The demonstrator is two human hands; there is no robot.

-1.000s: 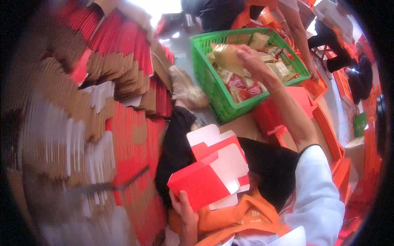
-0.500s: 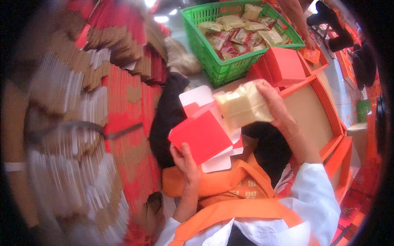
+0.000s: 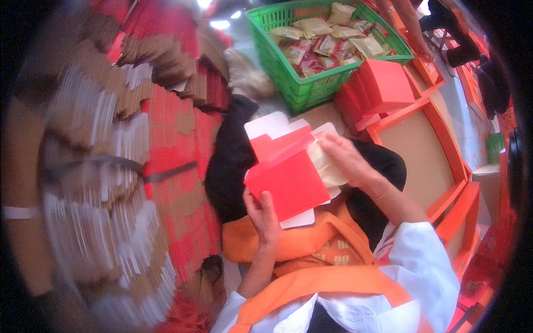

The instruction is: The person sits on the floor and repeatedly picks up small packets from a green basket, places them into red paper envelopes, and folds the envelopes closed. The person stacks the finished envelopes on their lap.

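Note:
A red cardboard box (image 3: 287, 186) with white inner flaps stands over my lap, tilted, its flaps spread at the far end and along the right side. My left hand (image 3: 264, 215) grips its near left corner, thumb on the red face and the other fingers mostly hidden underneath. At the box's right side, my right hand (image 3: 345, 157) holds a pale gold sealed packet (image 3: 327, 168). Part of that packet is inside the opening, between the red panel and a white flap. What the packet contains is hidden.
A green plastic crate (image 3: 311, 91) full of gold and red packets stands ahead. Red boxes (image 3: 387, 86) sit beside it, near orange-rimmed trays (image 3: 419, 133) on the right. Bundled flat cartons (image 3: 172, 139) fill the left. Another person's arm (image 3: 410, 25) reaches in at upper right.
My right hand has brought the gold packet down and left, from above the box into its right-hand opening. The box has shifted slightly right in my left hand.

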